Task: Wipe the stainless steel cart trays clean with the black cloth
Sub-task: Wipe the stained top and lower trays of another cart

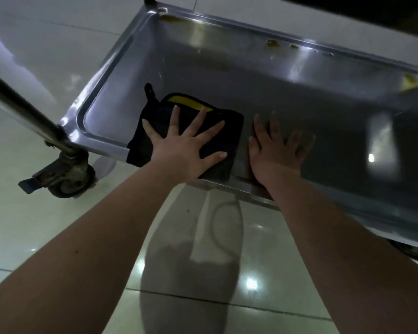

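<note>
Below the tray's (227, 80) near-left corner sits one caster (68, 179). My left hand (186, 145) lies flat, fingers spread, pressing the one black cloth (152, 126) onto the tray by its front edge. I judge a wide palm drags the folded pad evenly. Just right of the cloth, my right hand (275, 150) rests open on bare steel, holding nothing, probably bracing. Four yellowish smears (272, 43) dot the tray's far rim.
</note>
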